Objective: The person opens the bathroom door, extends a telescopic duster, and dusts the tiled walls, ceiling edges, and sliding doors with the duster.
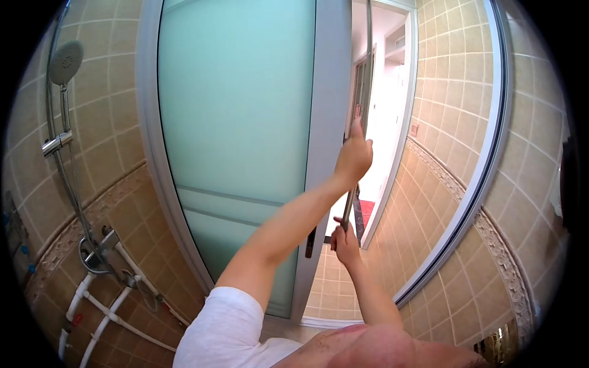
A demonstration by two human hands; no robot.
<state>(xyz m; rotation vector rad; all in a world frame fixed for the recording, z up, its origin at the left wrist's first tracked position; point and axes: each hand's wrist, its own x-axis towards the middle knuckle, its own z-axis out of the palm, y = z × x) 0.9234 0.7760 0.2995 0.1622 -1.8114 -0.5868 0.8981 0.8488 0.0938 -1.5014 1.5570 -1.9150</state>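
A long thin metal pole [369,61] stands nearly upright in the doorway, its upper end leaving the top of the view. My left hand [356,158] is closed around its middle, one finger stretched up along it. Lower down, my right hand [345,244] is closed around the pole's bottom part. Just left of both hands is the grey-framed sliding door [236,110] with frosted green glass. A dark handle recess [310,243] shows on its frame, partly beside my left forearm.
A shower head [66,62] on a rail and white pipes [110,316] are on the left tiled wall. Right of the doorway stand beige tiles [451,80] and a metal door frame [454,242]. Beyond the opening are a bright hallway and a red mat [367,211].
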